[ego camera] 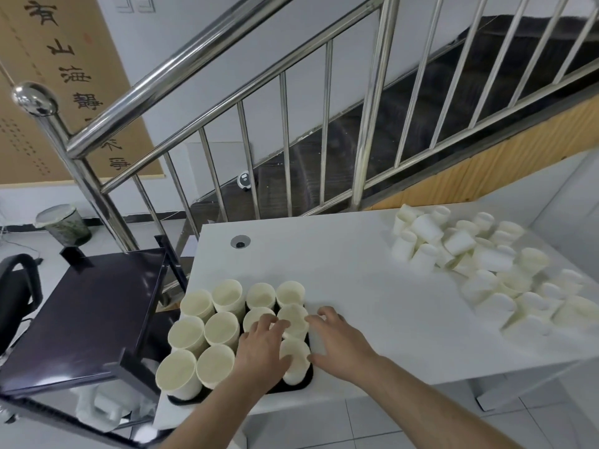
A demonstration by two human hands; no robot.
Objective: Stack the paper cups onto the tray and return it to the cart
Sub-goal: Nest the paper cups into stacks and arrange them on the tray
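Two bare hands work among upright paper cups (223,328) packed on a dark tray (306,379) at the near left corner of a white worktop (340,273).

The left hand (262,343) lies over the cups in the tray's right rows; the right hand (337,338) curls at the tray's right edge, its grip unclear. A loose heap of cups (479,260) covers the worktop's far right side. A dark cart (87,319) stands beside the left edge, below a steel stair railing (227,72).

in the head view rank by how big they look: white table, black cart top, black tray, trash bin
1. white table
2. black cart top
3. black tray, mostly hidden under cups
4. trash bin, though it stands farther off, so its true size is unsure
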